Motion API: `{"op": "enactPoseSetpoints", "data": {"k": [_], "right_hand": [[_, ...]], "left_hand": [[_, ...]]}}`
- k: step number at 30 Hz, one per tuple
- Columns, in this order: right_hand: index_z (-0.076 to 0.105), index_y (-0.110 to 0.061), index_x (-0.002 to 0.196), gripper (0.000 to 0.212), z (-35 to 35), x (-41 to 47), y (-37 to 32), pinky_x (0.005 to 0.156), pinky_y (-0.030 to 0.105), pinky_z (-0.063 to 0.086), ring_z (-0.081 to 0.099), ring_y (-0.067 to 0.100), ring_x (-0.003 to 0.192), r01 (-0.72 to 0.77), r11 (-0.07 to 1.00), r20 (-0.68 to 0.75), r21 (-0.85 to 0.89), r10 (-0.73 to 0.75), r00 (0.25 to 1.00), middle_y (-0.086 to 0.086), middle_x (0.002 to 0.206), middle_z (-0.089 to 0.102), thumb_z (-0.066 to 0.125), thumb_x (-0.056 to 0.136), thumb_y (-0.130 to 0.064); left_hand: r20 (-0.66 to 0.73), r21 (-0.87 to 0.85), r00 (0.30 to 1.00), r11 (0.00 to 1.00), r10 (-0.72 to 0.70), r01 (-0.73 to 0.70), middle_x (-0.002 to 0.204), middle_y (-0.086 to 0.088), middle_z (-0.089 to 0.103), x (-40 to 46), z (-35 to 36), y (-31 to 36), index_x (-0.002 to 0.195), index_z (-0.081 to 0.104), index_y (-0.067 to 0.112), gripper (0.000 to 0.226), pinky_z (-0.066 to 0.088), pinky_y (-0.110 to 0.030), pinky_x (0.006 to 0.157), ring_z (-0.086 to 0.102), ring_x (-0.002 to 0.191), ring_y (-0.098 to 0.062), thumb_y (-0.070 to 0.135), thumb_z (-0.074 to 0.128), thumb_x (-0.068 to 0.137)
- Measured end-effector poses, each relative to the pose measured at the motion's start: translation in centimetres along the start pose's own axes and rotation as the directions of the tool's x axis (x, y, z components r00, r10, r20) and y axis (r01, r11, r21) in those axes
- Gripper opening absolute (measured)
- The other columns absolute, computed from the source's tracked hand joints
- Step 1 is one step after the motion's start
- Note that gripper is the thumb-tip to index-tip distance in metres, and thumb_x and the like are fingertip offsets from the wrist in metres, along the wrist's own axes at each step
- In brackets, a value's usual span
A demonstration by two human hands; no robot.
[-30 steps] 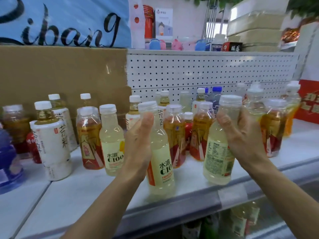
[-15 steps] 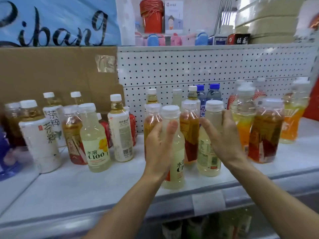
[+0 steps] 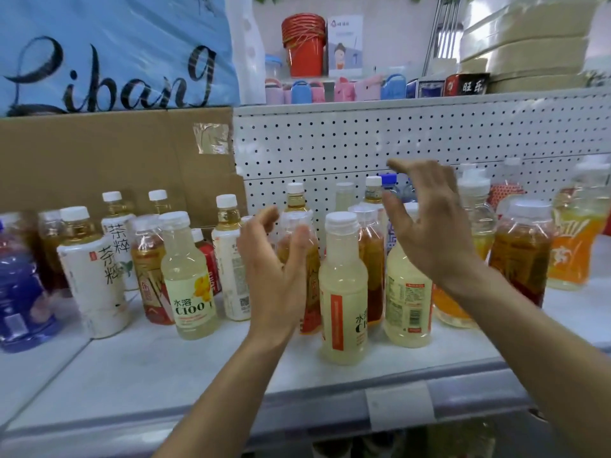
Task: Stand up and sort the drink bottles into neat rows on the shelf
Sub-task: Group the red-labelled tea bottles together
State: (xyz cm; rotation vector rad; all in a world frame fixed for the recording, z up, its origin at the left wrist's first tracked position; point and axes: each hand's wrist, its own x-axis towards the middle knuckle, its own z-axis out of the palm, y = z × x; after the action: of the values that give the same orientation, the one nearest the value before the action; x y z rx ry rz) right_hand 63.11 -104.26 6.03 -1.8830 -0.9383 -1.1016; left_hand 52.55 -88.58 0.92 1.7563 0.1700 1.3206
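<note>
As our hands came off the two pale lemon bottles that we had been gripping half a second before, both bottles stood upright near the front edge of the shelf [image 3: 139, 375], so that pair looked placed. Going from the left, a blue bottle [image 3: 20, 292] sat at the far edge, then a white tea bottle [image 3: 92, 276], a red-labelled tea bottle [image 3: 150, 276] and a third lemon bottle [image 3: 190, 279], standing well apart from the two just set down. Our left hand [image 3: 277, 272] hovered with fingers loosely spread, holding nothing, in front of an amber bottle [image 3: 297, 233] whose lower part it hid. Just right of it stood the first released lemon bottle [image 3: 344, 292] and, beside that, the second released lemon bottle [image 3: 408, 299]. Our right hand [image 3: 429, 223] was lifted above that second bottle, fingers apart and empty. Farther right stood a dark tea bottle [image 3: 522, 252] and an orange drink bottle [image 3: 575, 246]. We judged the lemon drinks were not yet one row: the tea bottles crowded behind and between them stood in the way of sliding the third one across.
</note>
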Motion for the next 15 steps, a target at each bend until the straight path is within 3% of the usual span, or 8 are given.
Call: {"op": "enactPoseSetpoints", "data": {"k": [3,5,7,10,15], "right_hand": [[0.05,-0.018,0.138,0.041,-0.4,3.5,-1.4,0.106,0.04,0.035,0.045,0.024,0.127,0.109,0.978,0.366,-0.18,-0.036,0.93,0.006,0.137,0.055,0.05,0.099,-0.031],[0.047,-0.022,0.141,0.043,0.0,5.2,-2.0,0.105,0.041,0.04,0.048,0.024,0.127,0.182,0.942,0.581,-0.281,0.017,0.814,0.005,0.141,0.051,0.05,0.099,-0.034],[0.044,-0.022,0.143,0.048,1.0,6.3,-2.1,0.102,0.039,0.043,0.049,0.023,0.126,0.231,0.913,0.731,-0.335,0.097,0.676,0.002,0.143,0.049,0.052,0.098,-0.035],[0.045,-0.019,0.142,0.054,2.5,7.3,-1.6,0.098,0.035,0.042,0.051,0.022,0.121,0.214,0.917,0.827,-0.337,0.18,0.533,0.002,0.14,0.05,0.061,0.093,-0.034],[0.058,-0.01,0.128,0.041,2.8,9.0,-1.6,0.071,0.036,0.061,0.066,0.029,0.088,0.007,0.987,0.903,-0.16,0.143,0.406,0.01,0.118,0.057,0.067,0.089,-0.014]], "left_hand": [[0.054,0.063,0.991,0.991,-0.121,0.117,0.14,0.006,0.041,2.5,-0.7,-0.5,0.144,0.036,0.02,0.061,0.039,-0.023,0.101,0.044,0.125,-0.009,0.044,0.06,0.093],[0.171,0.085,0.958,0.972,-0.229,0.217,0.139,0.01,0.042,3.4,-0.6,-0.9,0.147,0.032,0.022,0.068,0.041,-0.021,0.092,0.047,0.118,-0.006,0.045,0.063,0.091],[0.274,0.136,0.916,0.955,-0.292,0.264,0.13,0.014,0.051,3.9,-0.5,-1.6,0.142,0.038,0.026,0.064,0.046,-0.028,0.094,0.053,0.11,-0.005,0.049,0.065,0.088],[0.343,0.152,0.891,0.953,-0.298,0.26,0.114,0.012,0.061,4.1,-0.5,-2.5,0.129,0.048,0.028,0.051,0.051,-0.037,0.096,0.059,0.104,-0.004,0.048,0.068,0.087],[0.365,0.127,0.903,0.973,-0.229,0.195,0.108,0.009,0.065,3.8,-2.1,-2.4,0.117,0.053,0.024,0.034,0.052,-0.026,0.083,0.062,0.101,-0.007,0.042,0.065,0.091]]}}
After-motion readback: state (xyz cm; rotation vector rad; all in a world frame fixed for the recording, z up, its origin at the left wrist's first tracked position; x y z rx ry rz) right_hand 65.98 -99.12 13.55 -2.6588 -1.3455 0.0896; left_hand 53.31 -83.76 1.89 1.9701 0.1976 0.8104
